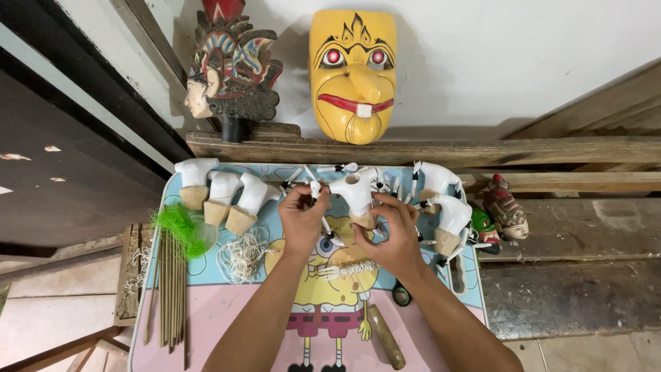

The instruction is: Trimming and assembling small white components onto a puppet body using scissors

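Torso piece [357,195], white, stands upright, neck hole up; left hand [303,219] and right hand [394,231] grips clamp it.

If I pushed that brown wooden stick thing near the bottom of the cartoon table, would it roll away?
Probably a little. The brown wooden handle looks round and smooth, so a sideways push could roll it. It seems thicker at one end, so it would likely curve rather than go straight. It looks solid and stiff, not bendy, and lies flat on the table.
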